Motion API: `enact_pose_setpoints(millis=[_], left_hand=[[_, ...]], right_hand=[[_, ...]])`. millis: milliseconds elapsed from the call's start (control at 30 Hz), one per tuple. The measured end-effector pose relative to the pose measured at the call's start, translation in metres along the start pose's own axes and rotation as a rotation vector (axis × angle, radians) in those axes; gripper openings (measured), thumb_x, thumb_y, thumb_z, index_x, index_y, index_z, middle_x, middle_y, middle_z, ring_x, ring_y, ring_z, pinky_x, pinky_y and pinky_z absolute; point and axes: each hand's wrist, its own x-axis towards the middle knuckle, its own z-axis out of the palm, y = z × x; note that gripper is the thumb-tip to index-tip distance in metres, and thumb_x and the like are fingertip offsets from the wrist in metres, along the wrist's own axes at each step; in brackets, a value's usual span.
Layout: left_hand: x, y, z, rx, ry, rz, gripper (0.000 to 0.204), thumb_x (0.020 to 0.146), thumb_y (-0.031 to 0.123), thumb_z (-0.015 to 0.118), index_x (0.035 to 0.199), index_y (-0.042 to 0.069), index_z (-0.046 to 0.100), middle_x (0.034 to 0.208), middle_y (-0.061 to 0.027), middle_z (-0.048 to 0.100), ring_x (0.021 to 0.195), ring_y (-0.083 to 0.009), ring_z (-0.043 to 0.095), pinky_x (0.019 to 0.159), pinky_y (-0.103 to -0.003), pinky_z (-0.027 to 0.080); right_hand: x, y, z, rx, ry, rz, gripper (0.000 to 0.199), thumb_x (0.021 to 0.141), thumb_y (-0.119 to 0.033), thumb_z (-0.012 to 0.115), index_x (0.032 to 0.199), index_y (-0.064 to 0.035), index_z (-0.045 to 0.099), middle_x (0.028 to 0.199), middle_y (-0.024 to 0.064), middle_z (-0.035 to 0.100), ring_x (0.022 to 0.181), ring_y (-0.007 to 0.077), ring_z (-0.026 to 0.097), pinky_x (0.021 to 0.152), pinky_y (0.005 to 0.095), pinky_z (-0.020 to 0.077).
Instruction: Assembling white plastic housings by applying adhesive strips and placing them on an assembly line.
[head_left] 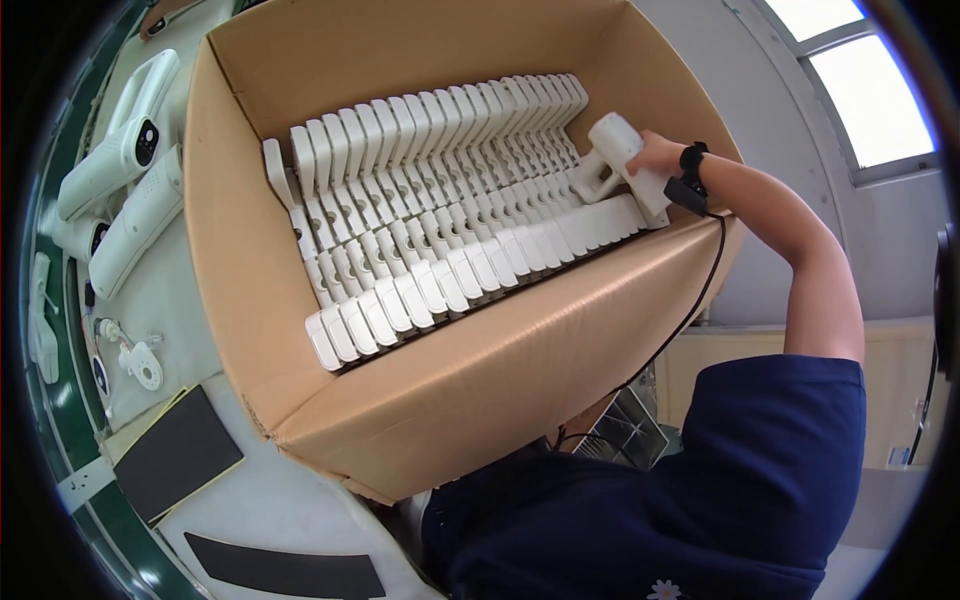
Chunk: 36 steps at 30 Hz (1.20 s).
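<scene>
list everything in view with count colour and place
cardboard box: one, brown, centre, open top
packed handle parts: many, white, in rows inside the box
lifted handle part: one, white, at the box's right end
assembled units: several, white, on the bench at left
small bracket parts: a few, white, left bench
foam pads: two, black, lower left
wrist strap: one, black, cable hanging down
right hand: closed on the lifted handle part
left hand: out of view

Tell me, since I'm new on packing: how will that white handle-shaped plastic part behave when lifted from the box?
The white plastic part in the right hand looks rigid and probably light, held one-handed. Its smooth shell may be slippery. Neighbours in the packed rows stand on edge, so some may tip.
</scene>
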Motion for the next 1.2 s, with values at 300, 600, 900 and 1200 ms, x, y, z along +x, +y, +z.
enact_pose_setpoints(millis=[300,600,900,1200], left_hand=[[-0.003,0.005,0.012,-0.004,0.056,0.025,0.048,0.092,0.027,0.057,0.131,-0.001,0.055,0.140,-0.0186,0.049,0.126,-0.0336,0.046,0.111,-0.047,0.030],[-0.021,0.026,0.037,-0.046,0.183,-0.018,0.049,0.092,0.028,0.057,0.132,-0.001,0.055,0.141,-0.0183,0.049,0.126,-0.0328,0.046,0.111,-0.046,0.031],[-0.001,0.008,-0.005,-0.051,0.116,-0.059,0.047,0.092,0.023,0.059,0.131,-0.003,0.055,0.142,-0.0170,0.048,0.128,-0.0279,0.045,0.110,-0.041,0.030],[0.025,-0.035,-0.078,-0.102,-0.093,0.000,0.048,0.093,0.021,0.064,0.133,-0.003,0.054,0.143,-0.0125,0.049,0.130,-0.0220,0.043,0.113,-0.034,0.024]], right_hand=[[0.016,-0.010,0.033,-0.612,0.086,0.292,0.127,0.057,-0.054,0.086,0.139,0.0205,0.025,0.144,0.0360,0.033,0.134,0.0411,0.039,0.111,0.0395,0.0337],[0.015,-0.001,0.060,-0.507,0.266,0.132,0.126,0.048,-0.049,0.092,0.135,0.0174,0.028,0.137,0.0345,0.038,0.124,0.0426,0.048,0.107,0.0415,0.0395],[0.037,-0.036,-0.005,-0.322,0.243,-0.314,0.107,0.054,-0.039,0.087,0.132,0.0127,0.035,0.118,0.0292,0.057,0.112,0.0375,0.059,0.098,0.0379,0.0474],[-0.106,-0.125,-0.081,0.118,0.296,-0.490,0.084,0.070,-0.028,0.078,0.136,0.0056,0.037,0.117,0.0191,0.058,0.106,0.0272,0.060,0.092,0.0356,0.0499]])
